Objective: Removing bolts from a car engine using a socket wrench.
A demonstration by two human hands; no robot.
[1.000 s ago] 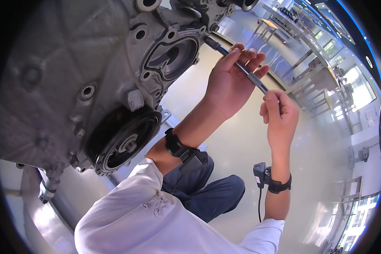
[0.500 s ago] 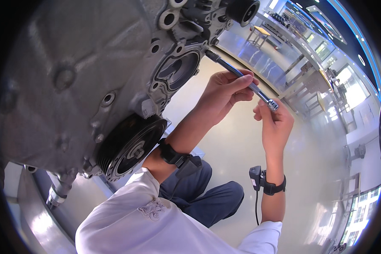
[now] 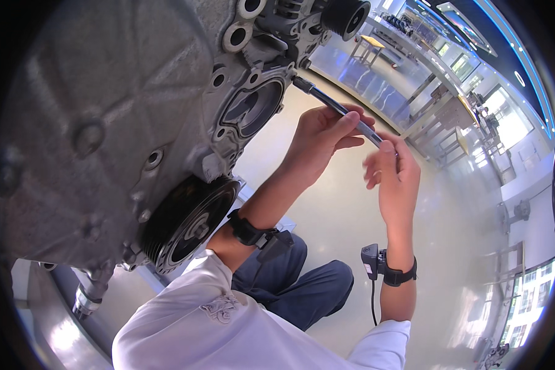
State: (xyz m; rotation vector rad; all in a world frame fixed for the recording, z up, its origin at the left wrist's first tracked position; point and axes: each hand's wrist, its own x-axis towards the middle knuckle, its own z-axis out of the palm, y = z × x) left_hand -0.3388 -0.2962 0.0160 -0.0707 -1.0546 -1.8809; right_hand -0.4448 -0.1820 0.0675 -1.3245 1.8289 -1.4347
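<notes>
My left hand (image 3: 322, 139) is closed round the middle of a slim metal socket extension bar (image 3: 333, 102). The bar slants from upper left down to lower right, a dark socket (image 3: 302, 84) on its far end. That socket is beside the flange edge of a large grey engine (image 3: 166, 80); whether it sits on a bolt I cannot tell. At the near end my right hand (image 3: 401, 176) has its thumb and forefinger on the bar, covering its tip. Its other fingers are curled loosely and slightly blurred.
On the engine, a black ribbed pulley (image 3: 191, 222) sits below a round open port (image 3: 253, 110); a smaller black pulley (image 3: 346, 17) is at the top. Metal workbenches (image 3: 435, 68) and a stool (image 3: 369, 46) stand farther off to the right. My bent knees (image 3: 314, 287) are below my hands.
My right fingers have moved up and left along the bar, now covering its chrome end. The bar's view has shifted slightly left and down; my left hand keeps its hold.
</notes>
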